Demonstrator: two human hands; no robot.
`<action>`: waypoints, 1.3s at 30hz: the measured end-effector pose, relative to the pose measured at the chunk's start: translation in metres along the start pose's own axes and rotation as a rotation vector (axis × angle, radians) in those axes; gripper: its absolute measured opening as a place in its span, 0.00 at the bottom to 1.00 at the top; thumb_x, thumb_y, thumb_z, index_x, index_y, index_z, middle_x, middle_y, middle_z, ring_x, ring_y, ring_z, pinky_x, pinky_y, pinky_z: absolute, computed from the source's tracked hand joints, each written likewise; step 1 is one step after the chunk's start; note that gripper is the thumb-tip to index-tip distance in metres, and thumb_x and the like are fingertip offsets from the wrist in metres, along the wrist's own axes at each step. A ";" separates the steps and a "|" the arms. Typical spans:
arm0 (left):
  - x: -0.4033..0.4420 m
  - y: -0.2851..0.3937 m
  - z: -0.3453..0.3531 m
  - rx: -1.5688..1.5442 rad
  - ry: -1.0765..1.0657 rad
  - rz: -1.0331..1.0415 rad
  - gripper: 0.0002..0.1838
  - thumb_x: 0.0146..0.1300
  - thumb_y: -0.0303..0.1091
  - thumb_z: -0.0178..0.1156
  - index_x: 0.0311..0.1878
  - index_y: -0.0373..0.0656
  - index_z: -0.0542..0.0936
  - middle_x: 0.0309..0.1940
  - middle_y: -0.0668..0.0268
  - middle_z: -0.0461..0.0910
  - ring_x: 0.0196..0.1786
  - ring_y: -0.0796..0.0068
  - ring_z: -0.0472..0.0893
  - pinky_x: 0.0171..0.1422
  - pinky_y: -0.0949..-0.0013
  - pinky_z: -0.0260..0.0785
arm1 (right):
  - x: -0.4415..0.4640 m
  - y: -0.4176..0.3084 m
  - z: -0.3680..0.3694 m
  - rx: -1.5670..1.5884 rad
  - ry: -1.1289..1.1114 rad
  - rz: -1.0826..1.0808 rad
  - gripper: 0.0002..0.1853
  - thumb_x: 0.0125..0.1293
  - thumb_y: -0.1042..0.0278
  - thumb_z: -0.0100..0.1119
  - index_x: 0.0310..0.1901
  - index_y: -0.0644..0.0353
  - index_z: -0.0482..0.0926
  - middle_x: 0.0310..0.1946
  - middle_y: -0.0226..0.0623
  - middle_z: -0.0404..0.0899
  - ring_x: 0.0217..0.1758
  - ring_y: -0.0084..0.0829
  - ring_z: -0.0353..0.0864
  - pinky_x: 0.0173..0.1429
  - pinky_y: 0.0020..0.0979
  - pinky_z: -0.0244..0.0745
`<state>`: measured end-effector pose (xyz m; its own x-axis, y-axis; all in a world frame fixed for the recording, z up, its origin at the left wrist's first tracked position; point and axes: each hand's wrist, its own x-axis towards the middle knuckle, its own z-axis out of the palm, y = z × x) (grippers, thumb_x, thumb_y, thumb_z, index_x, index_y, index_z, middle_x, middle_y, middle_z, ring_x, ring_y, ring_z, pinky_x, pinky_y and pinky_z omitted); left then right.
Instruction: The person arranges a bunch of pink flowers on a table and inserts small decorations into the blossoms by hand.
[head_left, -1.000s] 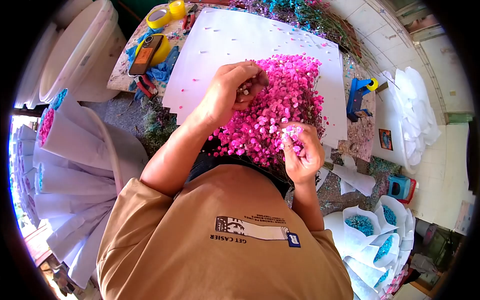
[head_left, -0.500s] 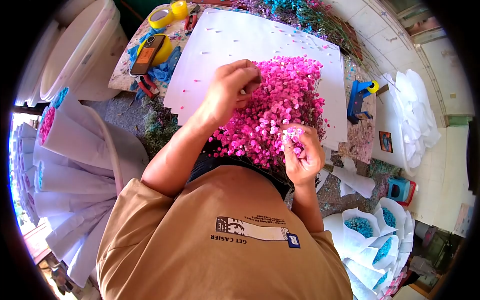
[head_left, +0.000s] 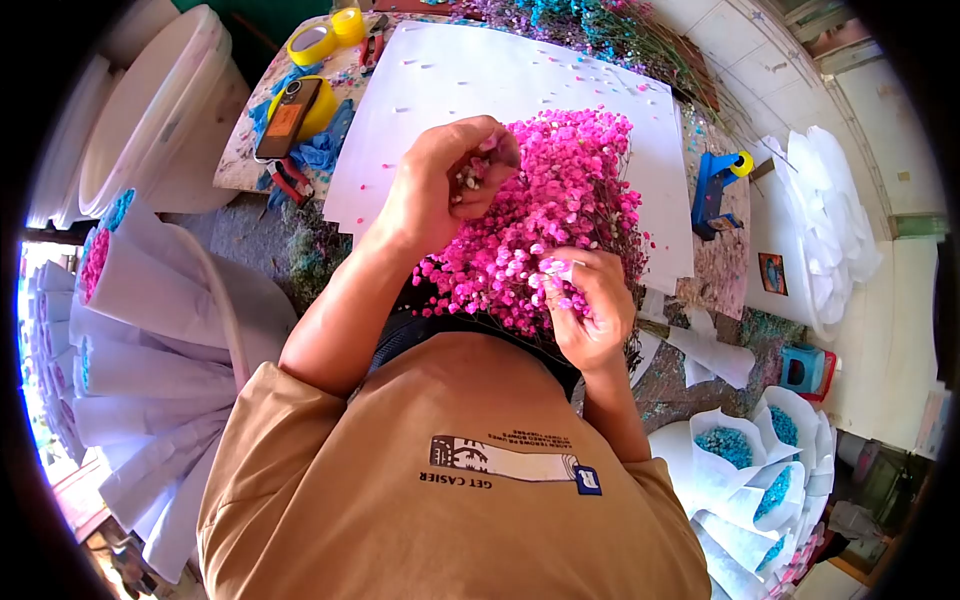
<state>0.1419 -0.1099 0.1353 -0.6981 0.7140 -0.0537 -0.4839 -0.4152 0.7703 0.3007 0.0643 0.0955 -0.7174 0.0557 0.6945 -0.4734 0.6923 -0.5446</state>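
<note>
A large bunch of small pink flowers (head_left: 560, 190) lies over the near part of the white paper sheets (head_left: 480, 75), close to my body. At its upper left, my left hand (head_left: 450, 180) is curled round several loose pale and pink blossoms that show between palm and fingers. My right hand (head_left: 590, 305) is at the lower right of the bunch, its thumb and fingers pinched on light pink blossoms. Dark thin stems show at the right side of the bunch. Small pale and pink bits are scattered over the paper.
Yellow tape rolls (head_left: 311, 44), a phone (head_left: 292, 117) and red-handled pliers (head_left: 290, 182) are at the back left. A blue tape dispenser (head_left: 712, 195) stands right of the paper. Wrapped bouquets (head_left: 150, 260) fill the left side; blue-flowered ones (head_left: 725, 447) are at lower right.
My left hand has moved slightly left and turned, showing the blossoms in its palm. My right hand has shifted a little left, still pinching blossoms. The view has shifted slightly.
</note>
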 end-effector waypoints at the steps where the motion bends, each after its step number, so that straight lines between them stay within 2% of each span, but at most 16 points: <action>1: -0.006 0.006 0.004 0.044 -0.094 0.003 0.13 0.73 0.40 0.56 0.43 0.39 0.82 0.24 0.73 0.71 0.22 0.85 0.64 0.24 0.77 0.52 | 0.000 -0.001 0.001 -0.001 0.005 0.005 0.12 0.56 0.80 0.71 0.42 0.60 0.81 0.42 0.40 0.88 0.39 0.39 0.83 0.49 0.38 0.73; 3: -0.007 -0.008 0.026 0.637 0.027 0.261 0.12 0.71 0.37 0.61 0.47 0.37 0.83 0.27 0.71 0.76 0.29 0.84 0.73 0.31 0.76 0.64 | 0.001 -0.003 0.002 -0.034 -0.049 0.002 0.12 0.54 0.80 0.71 0.40 0.59 0.82 0.41 0.38 0.88 0.40 0.39 0.84 0.48 0.39 0.73; 4: -0.014 0.001 0.037 0.903 -0.027 0.181 0.12 0.67 0.32 0.67 0.49 0.35 0.84 0.31 0.69 0.80 0.37 0.84 0.77 0.39 0.73 0.71 | 0.002 -0.002 0.005 -0.061 -0.042 -0.024 0.12 0.53 0.80 0.72 0.39 0.59 0.83 0.40 0.37 0.87 0.40 0.40 0.84 0.48 0.39 0.74; 7: -0.009 -0.019 0.039 1.327 -0.026 0.477 0.11 0.61 0.26 0.69 0.45 0.33 0.83 0.32 0.62 0.82 0.37 0.74 0.82 0.40 0.67 0.75 | 0.002 -0.004 0.006 -0.067 -0.048 -0.017 0.12 0.52 0.81 0.72 0.39 0.59 0.83 0.40 0.38 0.86 0.41 0.40 0.83 0.49 0.39 0.74; 15: -0.025 -0.027 0.034 1.209 0.067 0.381 0.07 0.63 0.24 0.66 0.44 0.34 0.82 0.36 0.59 0.82 0.38 0.71 0.83 0.43 0.66 0.76 | 0.008 -0.010 -0.018 0.075 0.088 0.086 0.12 0.59 0.83 0.67 0.45 0.66 0.83 0.42 0.46 0.85 0.42 0.43 0.86 0.47 0.35 0.81; 17: -0.029 -0.032 0.031 1.037 0.098 0.358 0.07 0.63 0.26 0.69 0.41 0.35 0.80 0.33 0.57 0.80 0.35 0.61 0.82 0.41 0.62 0.74 | 0.012 -0.003 -0.023 -0.004 0.194 0.141 0.11 0.62 0.85 0.65 0.46 0.67 0.83 0.42 0.46 0.86 0.41 0.43 0.86 0.46 0.35 0.81; 18: -0.034 -0.027 0.035 0.924 0.092 0.265 0.06 0.70 0.27 0.65 0.43 0.35 0.79 0.31 0.64 0.78 0.35 0.74 0.79 0.41 0.68 0.72 | 0.017 0.005 -0.027 -0.109 0.192 0.093 0.11 0.62 0.85 0.65 0.46 0.68 0.83 0.41 0.47 0.86 0.41 0.43 0.86 0.48 0.35 0.81; 23: -0.033 -0.014 0.035 0.471 0.060 0.095 0.07 0.77 0.24 0.53 0.50 0.34 0.79 0.31 0.73 0.74 0.36 0.83 0.72 0.41 0.76 0.68 | 0.034 0.021 -0.026 -0.282 0.003 0.202 0.14 0.62 0.79 0.67 0.50 0.59 0.84 0.40 0.44 0.86 0.41 0.45 0.86 0.47 0.41 0.80; 25: -0.030 -0.010 0.042 0.772 0.016 0.268 0.10 0.76 0.23 0.52 0.53 0.36 0.80 0.31 0.71 0.75 0.37 0.82 0.73 0.42 0.73 0.69 | 0.038 0.019 -0.020 -0.278 -0.045 0.235 0.15 0.62 0.78 0.67 0.51 0.58 0.84 0.39 0.43 0.86 0.41 0.46 0.85 0.46 0.42 0.80; 26: -0.025 -0.012 0.037 0.987 -0.018 0.373 0.14 0.72 0.25 0.59 0.58 0.37 0.82 0.42 0.64 0.87 0.40 0.72 0.85 0.42 0.67 0.77 | 0.039 0.017 -0.018 -0.269 -0.059 0.209 0.16 0.62 0.77 0.68 0.53 0.58 0.83 0.40 0.43 0.86 0.41 0.46 0.86 0.46 0.42 0.80; 29: -0.018 -0.018 0.038 1.451 -0.104 0.488 0.17 0.66 0.26 0.63 0.59 0.40 0.82 0.47 0.54 0.87 0.45 0.56 0.88 0.48 0.57 0.80 | 0.040 0.016 -0.012 -0.288 -0.135 0.168 0.26 0.61 0.78 0.68 0.62 0.57 0.79 0.43 0.46 0.86 0.42 0.47 0.86 0.46 0.41 0.81; 30: -0.017 -0.019 0.039 1.615 -0.095 0.188 0.21 0.63 0.30 0.67 0.60 0.43 0.83 0.49 0.49 0.86 0.47 0.48 0.87 0.50 0.52 0.80 | 0.040 0.012 -0.011 -0.230 -0.127 0.227 0.31 0.62 0.80 0.68 0.68 0.59 0.73 0.44 0.45 0.87 0.43 0.42 0.88 0.46 0.38 0.82; 32: -0.022 -0.023 0.038 1.641 -0.064 0.170 0.21 0.63 0.32 0.67 0.60 0.45 0.83 0.49 0.51 0.86 0.47 0.47 0.87 0.50 0.52 0.80 | 0.036 0.012 -0.013 -0.209 -0.111 0.232 0.46 0.61 0.83 0.69 0.79 0.62 0.56 0.49 0.46 0.87 0.44 0.37 0.89 0.46 0.34 0.83; 37: -0.040 -0.026 0.038 1.634 -0.086 0.241 0.21 0.62 0.33 0.69 0.59 0.44 0.82 0.50 0.52 0.86 0.47 0.46 0.87 0.49 0.52 0.80 | 0.037 0.018 -0.024 -0.189 0.069 0.277 0.52 0.61 0.78 0.71 0.81 0.63 0.48 0.65 0.58 0.73 0.55 0.45 0.85 0.55 0.41 0.82; 38: -0.042 -0.031 0.036 1.586 -0.099 0.376 0.21 0.57 0.24 0.60 0.56 0.42 0.80 0.38 0.54 0.85 0.38 0.48 0.86 0.39 0.50 0.78 | 0.039 0.016 -0.023 -0.216 0.014 0.210 0.52 0.60 0.78 0.71 0.81 0.63 0.49 0.65 0.58 0.72 0.54 0.44 0.84 0.54 0.41 0.81; 39: -0.043 -0.029 0.035 1.586 -0.101 0.378 0.21 0.57 0.24 0.60 0.56 0.42 0.80 0.38 0.54 0.85 0.38 0.48 0.86 0.39 0.50 0.78 | 0.040 0.015 -0.021 -0.241 -0.041 0.142 0.51 0.60 0.79 0.71 0.81 0.63 0.49 0.65 0.57 0.70 0.54 0.43 0.83 0.52 0.42 0.81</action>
<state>0.2041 -0.1092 0.1376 -0.5780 0.7703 0.2693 0.7375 0.3518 0.5766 0.2754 0.0921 0.1246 -0.7901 0.1389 0.5970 -0.2348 0.8311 -0.5041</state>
